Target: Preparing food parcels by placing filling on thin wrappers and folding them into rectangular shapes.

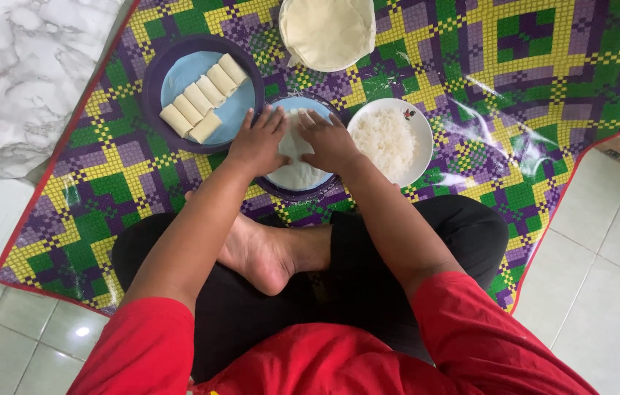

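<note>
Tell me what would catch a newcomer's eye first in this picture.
The bright checked mat fills the floor. At its middle, the left hand and right hand press a white wrapper on a blue plate. Finished rolls lie upper left; a bowl of white filling sits right.

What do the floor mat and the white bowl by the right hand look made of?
Floor mat: likely plastic or vinyl sheet, glossy, with light glare and creases over its printed checks.
White bowl: looks like glazed ceramic, possibly melamine; smooth, shiny rim. It holds white shredded filling.
</note>
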